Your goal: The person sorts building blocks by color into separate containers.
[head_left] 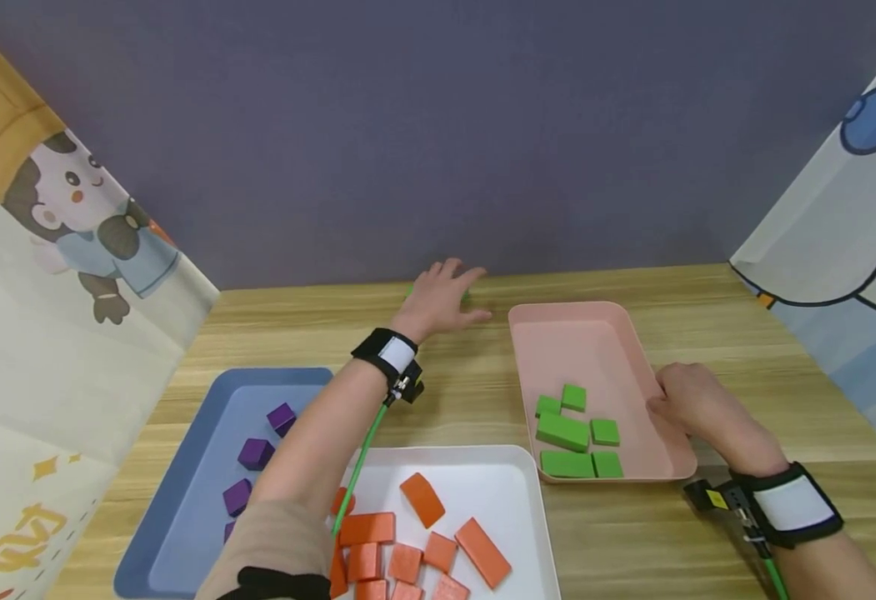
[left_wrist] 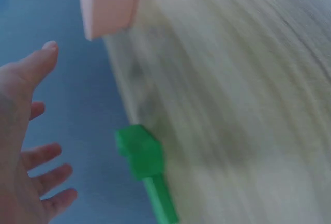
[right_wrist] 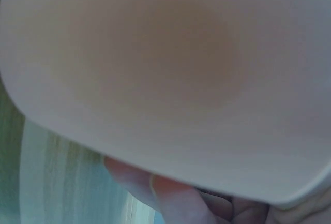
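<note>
My left hand (head_left: pixel 441 302) reaches to the far edge of the table, fingers spread and holding nothing. Beneath it, slivers of green show in the head view. The left wrist view reveals these as green blocks (left_wrist: pixel 140 152) beside the dark wall, a little apart from the fingers. My right hand (head_left: pixel 696 408) grips the right side of a pink tray (head_left: pixel 583 333), thumb and fingers at its rim. Inside that tray, several green blocks (head_left: pixel 563 432) lie toward the near end. In the right wrist view the pink tray (right_wrist: pixel 155 79) fills most of the picture.
A white tray (head_left: pixel 516 500) with several orange blocks (head_left: pixel 483 552) stands at the near middle. To its left, a blue tray (head_left: pixel 182 500) holds purple blocks (head_left: pixel 256 454), partly hidden by my left forearm. A dark wall (head_left: pixel 445 142) borders the wooden table (head_left: pixel 468 400) at the back.
</note>
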The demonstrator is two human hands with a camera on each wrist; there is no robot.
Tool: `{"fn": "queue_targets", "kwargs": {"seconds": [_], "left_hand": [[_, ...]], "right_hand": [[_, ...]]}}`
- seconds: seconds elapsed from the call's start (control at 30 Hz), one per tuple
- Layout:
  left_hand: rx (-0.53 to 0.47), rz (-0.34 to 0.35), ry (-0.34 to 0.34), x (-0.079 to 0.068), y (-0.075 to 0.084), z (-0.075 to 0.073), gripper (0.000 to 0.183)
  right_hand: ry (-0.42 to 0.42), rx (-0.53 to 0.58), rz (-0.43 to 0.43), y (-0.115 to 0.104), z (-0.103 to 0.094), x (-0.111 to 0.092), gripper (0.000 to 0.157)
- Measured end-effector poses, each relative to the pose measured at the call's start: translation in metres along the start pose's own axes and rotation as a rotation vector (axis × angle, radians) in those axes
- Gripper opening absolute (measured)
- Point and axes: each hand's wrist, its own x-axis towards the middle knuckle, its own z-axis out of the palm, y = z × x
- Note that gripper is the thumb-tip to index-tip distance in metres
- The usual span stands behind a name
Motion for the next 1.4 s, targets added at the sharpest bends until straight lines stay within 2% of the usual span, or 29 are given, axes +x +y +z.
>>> {"fn": "queue_targets", "kwargs": {"seconds": [0.27,0.43,0.53,0.7,0.87,0.93,1.07,1.2,1.4], "left_hand": [[0.019,-0.054,-0.096,0.005,-0.013,0.022,0.081],[0.006,-0.076,-0.125,0.008,-0.019,0.031,0.072],[0.008,-0.082,-0.096,0.009,-0.02,0.032,0.062],[0.032,-0.046,-0.05,0.011,-0.021,0.035,0.046],[-0.011,-0.007,-0.018,0.009,-0.021,0.041,0.028],[-0.021,0.009,-0.007,0.008,-0.02,0.042,0.025],[-0.054,0.037,0.025,0.006,-0.018,0.044,0.032],[-0.104,0.087,0.079,0.007,-0.007,0.038,0.039],[-0.131,0.208,0.144,0.007,0.027,0.016,0.043]], "right_hand": [[-0.012,0.013,0.005,-0.002,-0.001,0.001,0.015],[0.005,0.009,-0.003,-0.004,-0.004,0.002,0.015],[0.015,0.01,-0.008,-0.004,-0.006,0.002,0.016],[0.021,0.016,-0.011,-0.003,-0.006,0.002,0.016],[0.015,0.018,-0.01,-0.002,-0.004,0.001,0.016],[0.015,0.016,-0.01,-0.002,-0.003,0.002,0.016],[0.003,0.018,0.0,-0.001,-0.002,0.002,0.016],[0.001,0.025,0.008,-0.001,-0.001,0.003,0.016],[0.0,0.024,0.016,0.0,0.0,0.001,0.016]]}}
